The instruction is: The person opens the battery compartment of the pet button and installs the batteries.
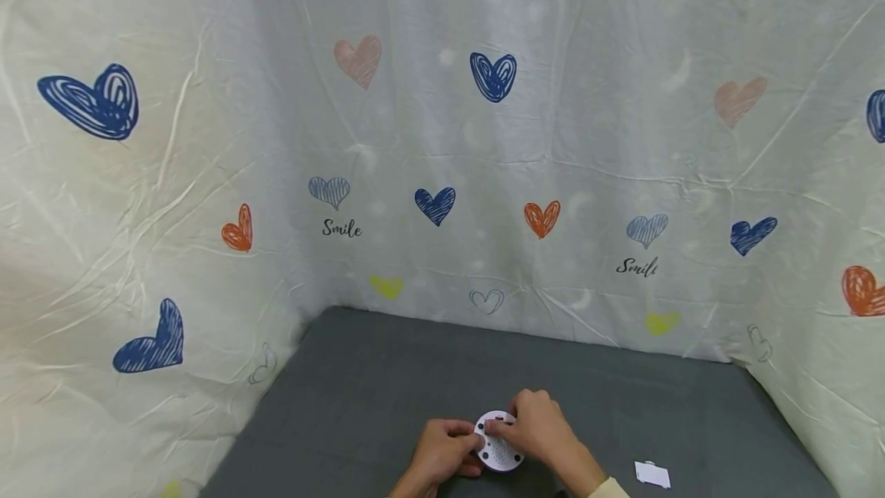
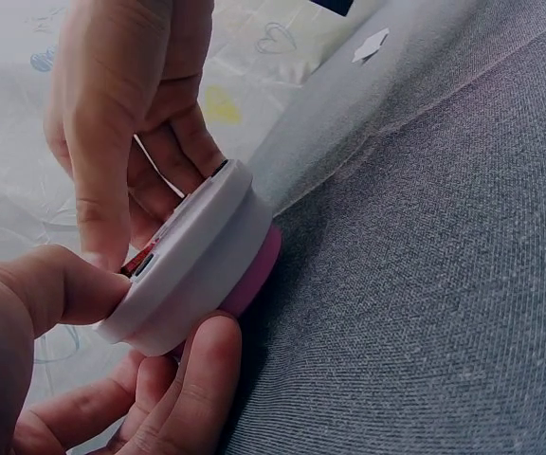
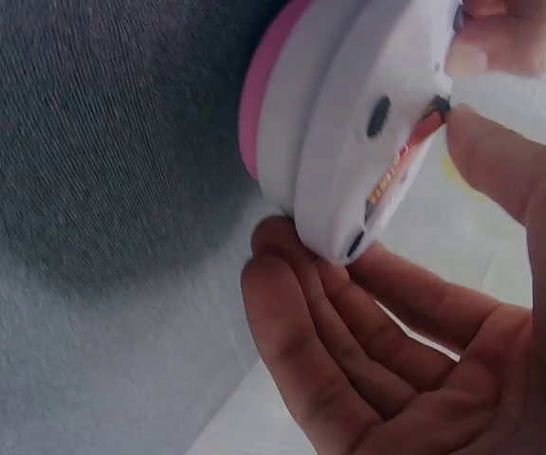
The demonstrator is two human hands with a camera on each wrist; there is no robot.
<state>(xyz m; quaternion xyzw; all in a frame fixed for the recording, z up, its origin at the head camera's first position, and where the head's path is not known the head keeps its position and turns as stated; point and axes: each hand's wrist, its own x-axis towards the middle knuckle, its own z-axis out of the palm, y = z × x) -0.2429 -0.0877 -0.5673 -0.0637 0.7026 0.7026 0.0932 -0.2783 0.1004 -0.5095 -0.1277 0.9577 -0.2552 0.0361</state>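
A round white device with a pink far side (image 1: 503, 454) is held between both hands, low in the head view. Its white face has dark feet and small holes, and carries an uncovered battery slot. A red-and-orange battery (image 3: 404, 163) lies in that slot. My left hand (image 1: 442, 450) grips the device's left edge, thumb on the white face and fingers beneath, as the left wrist view shows. My right hand (image 1: 542, 427) holds the opposite edge with its fingers, while its thumb (image 3: 486, 156) presses at one end of the battery.
A small white cover-like plate (image 1: 652, 474) lies on the dark grey tabletop (image 1: 415, 360), right of the hands. Pale cloth (image 1: 442, 129) printed with hearts hangs around the table's back and sides. A small dark object (image 1: 561, 493) shows partly at the bottom edge.
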